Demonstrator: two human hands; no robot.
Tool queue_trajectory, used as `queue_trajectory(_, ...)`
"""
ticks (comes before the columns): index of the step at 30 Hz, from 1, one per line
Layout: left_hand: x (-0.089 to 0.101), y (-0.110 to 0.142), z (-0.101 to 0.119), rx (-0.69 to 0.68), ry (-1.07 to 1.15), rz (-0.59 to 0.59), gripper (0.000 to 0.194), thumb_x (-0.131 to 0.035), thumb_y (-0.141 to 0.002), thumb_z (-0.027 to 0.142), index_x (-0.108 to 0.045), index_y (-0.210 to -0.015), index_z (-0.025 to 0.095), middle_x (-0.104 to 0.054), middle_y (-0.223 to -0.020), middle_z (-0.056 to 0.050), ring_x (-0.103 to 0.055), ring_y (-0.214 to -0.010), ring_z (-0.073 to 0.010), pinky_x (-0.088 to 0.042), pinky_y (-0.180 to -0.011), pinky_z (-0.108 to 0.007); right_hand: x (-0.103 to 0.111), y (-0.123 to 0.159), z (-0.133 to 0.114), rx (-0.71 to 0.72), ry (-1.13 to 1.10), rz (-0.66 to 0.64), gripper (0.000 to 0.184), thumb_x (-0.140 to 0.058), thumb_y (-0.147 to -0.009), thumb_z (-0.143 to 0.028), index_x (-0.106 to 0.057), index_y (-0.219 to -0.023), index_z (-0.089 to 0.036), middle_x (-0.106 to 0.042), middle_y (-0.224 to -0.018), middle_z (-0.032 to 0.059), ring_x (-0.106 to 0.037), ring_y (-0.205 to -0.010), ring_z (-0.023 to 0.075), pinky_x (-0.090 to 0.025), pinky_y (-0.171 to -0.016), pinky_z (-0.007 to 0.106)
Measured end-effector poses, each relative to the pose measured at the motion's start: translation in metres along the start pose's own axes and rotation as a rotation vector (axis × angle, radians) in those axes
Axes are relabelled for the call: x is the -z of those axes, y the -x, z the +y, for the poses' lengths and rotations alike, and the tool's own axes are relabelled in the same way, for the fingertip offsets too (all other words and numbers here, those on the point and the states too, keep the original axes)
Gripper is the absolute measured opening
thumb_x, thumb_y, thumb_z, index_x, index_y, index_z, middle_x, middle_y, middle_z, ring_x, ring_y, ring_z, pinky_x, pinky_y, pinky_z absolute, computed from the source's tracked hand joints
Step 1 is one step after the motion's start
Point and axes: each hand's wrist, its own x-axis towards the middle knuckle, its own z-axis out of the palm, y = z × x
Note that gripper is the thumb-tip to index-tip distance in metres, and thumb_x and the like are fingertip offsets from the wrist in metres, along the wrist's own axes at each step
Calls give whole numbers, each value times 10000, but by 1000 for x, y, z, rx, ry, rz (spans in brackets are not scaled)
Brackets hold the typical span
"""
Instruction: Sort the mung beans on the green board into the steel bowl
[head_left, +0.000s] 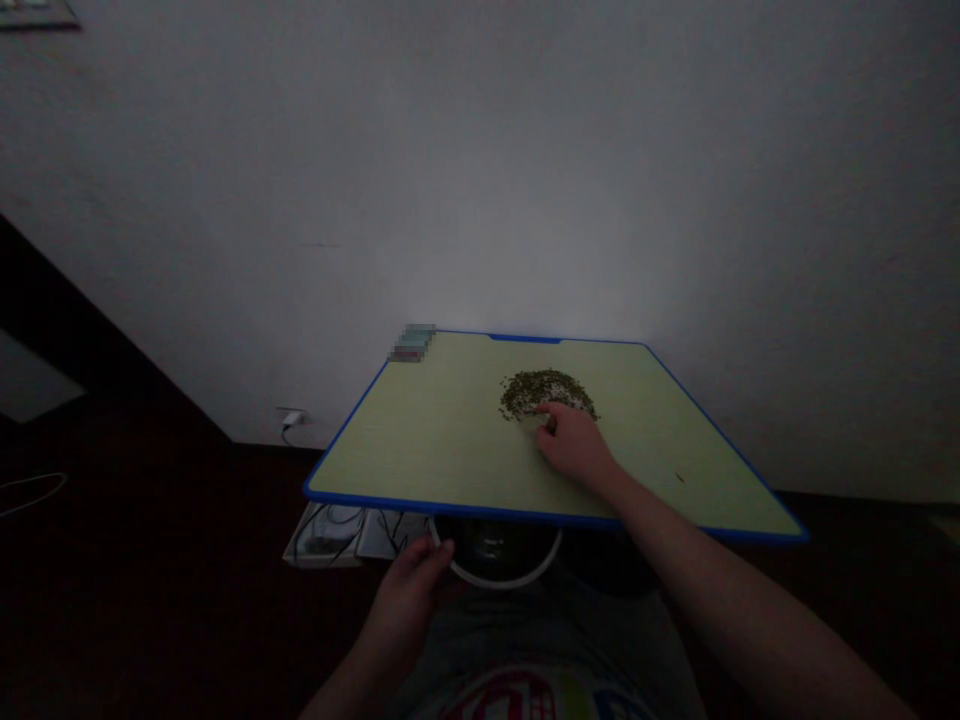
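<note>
A small pale-green table with a blue rim stands in front of me. A heap of small dark-green grains lies near its far middle. My right hand rests on the tabletop at the near edge of the heap, fingers curled and touching the grains. My left hand is below the table's front edge, fingers closed on the rim of a white-rimmed bowl that sits partly under the table. Whether the right fingers hold any grains is hidden.
A white wall rises behind the table. Left of the table, on the dark floor, lie a white tray with cables and a plug in the wall. A tiny dark speck lies on the table's right side.
</note>
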Motion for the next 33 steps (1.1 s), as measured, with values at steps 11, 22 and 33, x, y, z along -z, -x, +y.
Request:
queue_trajectory(11,9,-8,-5,-1,-4,-41,183,-750,-629,309,-647,-696,174,-720,-709,-27,-677,-732,-222,-522,-697,-336,6,0,12,-42,20,8,381,-497,-746,-195,-645,-1092,-137,-680,-728,40,-592,-670,161,-412,-700,260)
queue_trajectory(22,10,-9,-9,-18,-9,-28,216,-747,-633,331,-669,-747,166,-722,-744,-53,-675,-759,-236,-529,-732,-369,4,5,10,18,-13,14,391,-494,-766,-184,-633,-1130,-144,-673,-714,22,-577,-646,140,-398,-688,241)
queue_trajectory(33,10,-8,-7,12,17,-38,244,-757,-630,313,-679,-796,152,-737,-790,-66,-689,-781,-234,-525,-736,-348,5,-7,14,-13,25,-10,368,-506,-758,-183,-647,-1096,-150,-678,-715,31,-590,-672,155,-400,-696,244)
